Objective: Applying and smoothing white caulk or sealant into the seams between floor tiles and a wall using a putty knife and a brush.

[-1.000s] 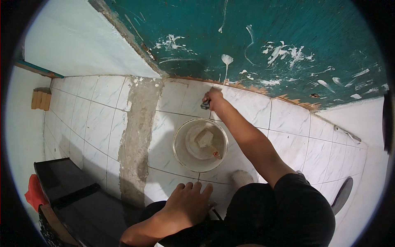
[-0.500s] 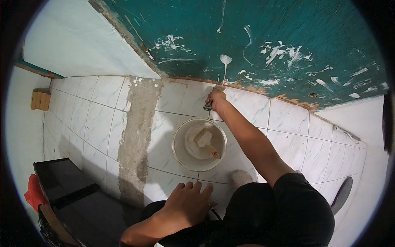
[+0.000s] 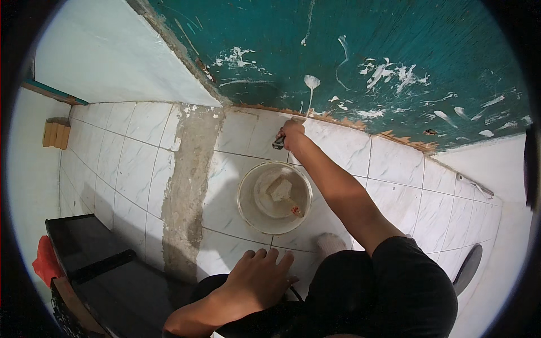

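Low against the green wall, my right hand is closed around a dark-handled putty knife. The blade is mostly hidden by the hand, near the wall's bottom edge. A white smear marks the wall just above it. My left hand lies over my left knee, holding nothing, its fingers loosely apart. Between my hands and just left of the right forearm stands a whitish round bucket. Inside lie a pale lump and a piece with a reddish end.
White tiles cover the floor, crossed by a rough grey cement strip left of the bucket. A black panel-like object and a red item are at lower left. Tan blocks sit by the left wall. Splintered wood lines the green wall's foot.
My right hand has turned at the wrist, and the putty knife's handle end has swung slightly left and up. The left hand and the bucket have stayed in place.
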Available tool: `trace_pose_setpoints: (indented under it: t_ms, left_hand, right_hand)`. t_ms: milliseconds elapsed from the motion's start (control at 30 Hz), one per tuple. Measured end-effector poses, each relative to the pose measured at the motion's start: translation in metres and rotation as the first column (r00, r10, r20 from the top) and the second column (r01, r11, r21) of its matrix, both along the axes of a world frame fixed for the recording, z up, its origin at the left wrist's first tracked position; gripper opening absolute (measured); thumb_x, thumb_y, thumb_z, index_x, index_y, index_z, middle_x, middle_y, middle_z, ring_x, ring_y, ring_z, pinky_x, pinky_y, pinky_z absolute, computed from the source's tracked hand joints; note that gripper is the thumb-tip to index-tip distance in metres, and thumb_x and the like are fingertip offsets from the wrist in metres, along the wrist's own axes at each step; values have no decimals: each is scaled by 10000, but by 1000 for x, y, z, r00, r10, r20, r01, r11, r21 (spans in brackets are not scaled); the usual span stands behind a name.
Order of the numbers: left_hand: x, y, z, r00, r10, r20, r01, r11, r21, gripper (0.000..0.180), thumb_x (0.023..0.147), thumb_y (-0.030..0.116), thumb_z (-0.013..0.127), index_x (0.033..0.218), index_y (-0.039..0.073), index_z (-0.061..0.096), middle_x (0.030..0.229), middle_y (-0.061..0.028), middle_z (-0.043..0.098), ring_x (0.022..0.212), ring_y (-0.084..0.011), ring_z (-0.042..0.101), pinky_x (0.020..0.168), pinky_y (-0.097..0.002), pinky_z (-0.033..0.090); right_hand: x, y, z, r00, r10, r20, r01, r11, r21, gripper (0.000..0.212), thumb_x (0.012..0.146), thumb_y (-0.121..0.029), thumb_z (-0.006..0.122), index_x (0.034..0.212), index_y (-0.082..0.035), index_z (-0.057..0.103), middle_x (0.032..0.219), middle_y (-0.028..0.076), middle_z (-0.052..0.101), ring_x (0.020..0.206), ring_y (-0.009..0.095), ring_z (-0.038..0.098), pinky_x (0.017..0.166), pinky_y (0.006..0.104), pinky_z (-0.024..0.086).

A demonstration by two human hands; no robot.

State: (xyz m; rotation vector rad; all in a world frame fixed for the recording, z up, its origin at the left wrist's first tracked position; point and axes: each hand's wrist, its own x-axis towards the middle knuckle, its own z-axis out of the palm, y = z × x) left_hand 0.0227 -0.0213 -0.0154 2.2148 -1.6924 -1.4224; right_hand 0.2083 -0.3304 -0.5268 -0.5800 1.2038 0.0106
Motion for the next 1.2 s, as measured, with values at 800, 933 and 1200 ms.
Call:
trace_pose_setpoints:
  t_ms: [800,933,1200]
  left_hand:
    - [-5,-15,-1,988,-155,18,155,967,-201,473,1006,385,607,1308,24,557,1126,-231,669,1075,-400,667,923,-489,501]
    - [-8,13,-5,994,78,81,-80,997,23,472,1010,382,603,1313,23,552,1128,-231,669,1080,-399,664,924,-488,503]
    - [-7,5,-7,999,17,42,-14,998,-63,470,1010,384,602,1309,25,554,1135,-231,666,1065,-397,670,915,-492,502]
  right_hand:
    - [-105,-117,34,754,583,-303,-632,518,-577,214,988,-65,449,796,-28,536,623,132,507,476,253,486,464,435,453]
    - [-34,54,124,991,-137,4,137,990,-41,222,983,-61,448,800,-12,563,636,158,543,512,281,546,476,447,462]
    - [-54,59,169,992,-59,-108,31,968,-248,212,982,-71,461,837,27,580,690,198,618,487,322,587,437,473,458]
